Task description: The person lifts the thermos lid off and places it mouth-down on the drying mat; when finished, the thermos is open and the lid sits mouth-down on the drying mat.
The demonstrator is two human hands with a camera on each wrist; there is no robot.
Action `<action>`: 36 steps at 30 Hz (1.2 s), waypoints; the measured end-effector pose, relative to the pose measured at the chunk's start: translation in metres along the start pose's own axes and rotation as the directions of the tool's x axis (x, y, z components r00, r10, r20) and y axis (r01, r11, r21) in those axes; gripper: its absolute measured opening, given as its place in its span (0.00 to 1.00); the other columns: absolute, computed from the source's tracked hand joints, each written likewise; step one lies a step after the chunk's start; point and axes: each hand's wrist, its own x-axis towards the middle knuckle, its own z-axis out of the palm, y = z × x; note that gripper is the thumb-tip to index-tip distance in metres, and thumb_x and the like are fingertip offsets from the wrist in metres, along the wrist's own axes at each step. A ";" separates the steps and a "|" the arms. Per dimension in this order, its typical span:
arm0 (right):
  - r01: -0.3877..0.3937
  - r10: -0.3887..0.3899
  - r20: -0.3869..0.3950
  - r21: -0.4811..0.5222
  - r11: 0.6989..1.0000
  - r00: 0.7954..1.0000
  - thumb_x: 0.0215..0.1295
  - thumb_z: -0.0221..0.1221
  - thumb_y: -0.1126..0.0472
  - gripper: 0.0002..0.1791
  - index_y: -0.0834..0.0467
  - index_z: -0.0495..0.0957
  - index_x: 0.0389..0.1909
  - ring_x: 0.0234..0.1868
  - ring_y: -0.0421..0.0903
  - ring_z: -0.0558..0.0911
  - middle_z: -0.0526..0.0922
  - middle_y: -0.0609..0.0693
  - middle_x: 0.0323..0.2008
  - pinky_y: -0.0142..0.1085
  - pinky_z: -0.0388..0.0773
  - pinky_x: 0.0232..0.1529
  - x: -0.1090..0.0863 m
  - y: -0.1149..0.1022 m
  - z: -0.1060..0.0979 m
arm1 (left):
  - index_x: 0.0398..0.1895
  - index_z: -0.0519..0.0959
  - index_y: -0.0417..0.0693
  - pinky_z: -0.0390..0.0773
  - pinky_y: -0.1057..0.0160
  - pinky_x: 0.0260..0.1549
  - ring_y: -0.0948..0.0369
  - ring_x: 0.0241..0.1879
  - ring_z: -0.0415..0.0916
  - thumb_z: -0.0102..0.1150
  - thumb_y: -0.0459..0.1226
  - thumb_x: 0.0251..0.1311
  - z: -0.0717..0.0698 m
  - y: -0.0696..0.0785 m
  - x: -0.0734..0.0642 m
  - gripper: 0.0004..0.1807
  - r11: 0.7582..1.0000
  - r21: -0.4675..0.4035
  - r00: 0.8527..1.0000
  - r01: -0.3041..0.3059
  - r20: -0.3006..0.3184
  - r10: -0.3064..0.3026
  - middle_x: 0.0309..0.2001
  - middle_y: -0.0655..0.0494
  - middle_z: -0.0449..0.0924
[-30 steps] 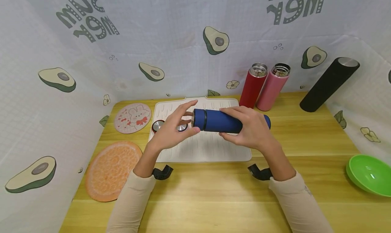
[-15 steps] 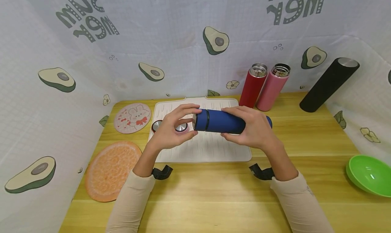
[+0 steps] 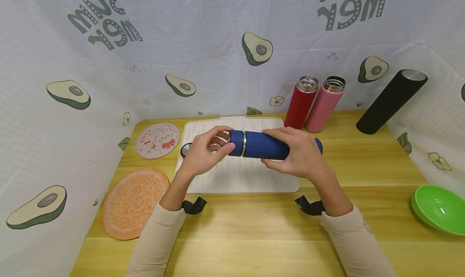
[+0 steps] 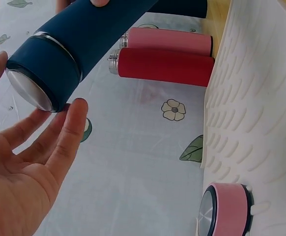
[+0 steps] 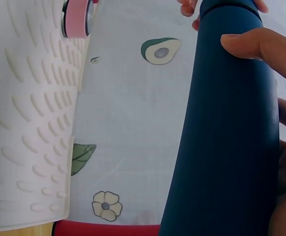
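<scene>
Above the mat (image 3: pixel 243 177), both half-curled hands (image 3: pixel 204 152) (image 3: pixel 303 154) grip a blue bottle (image 3: pixel 267 145).

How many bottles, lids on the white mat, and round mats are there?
Bottles: 4 (blue bottle, red bottle, pink bottle, black bottle)
Lids on white mat: 2 (red lid, pink lid)
Round mats: 2 (orange mat, rabbit mat)
Total: 8
</scene>
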 end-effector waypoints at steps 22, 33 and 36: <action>-0.023 0.019 0.046 0.089 0.996 0.999 0.43 0.79 0.46 0.40 0.48 0.81 0.63 0.50 0.56 0.85 0.87 0.54 0.54 0.57 0.85 0.48 -0.001 0.002 -0.004 | 0.69 0.74 0.46 0.82 0.53 0.61 0.55 0.72 0.68 0.71 0.26 0.57 0.000 0.000 0.000 0.34 0.946 -0.146 0.943 -0.288 0.129 0.307 0.73 0.52 0.68; -0.030 0.030 0.018 0.030 0.999 0.999 0.42 0.80 0.47 0.41 0.48 0.81 0.62 0.53 0.58 0.84 0.86 0.56 0.55 0.59 0.84 0.51 -0.001 0.001 -0.003 | 0.70 0.75 0.53 0.86 0.57 0.54 0.55 0.56 0.83 0.73 0.36 0.57 0.003 -0.002 0.000 0.35 0.976 -0.111 0.982 -0.185 0.019 0.188 0.64 0.51 0.79; -0.013 0.013 -0.013 0.016 1.000 1.000 0.40 0.81 0.48 0.41 0.49 0.82 0.61 0.53 0.58 0.84 0.86 0.56 0.55 0.60 0.84 0.51 0.000 0.001 -0.003 | 0.69 0.76 0.55 0.87 0.56 0.52 0.54 0.51 0.85 0.72 0.40 0.57 0.002 -0.004 0.000 0.34 0.980 -0.120 0.987 -0.158 -0.030 0.155 0.60 0.49 0.81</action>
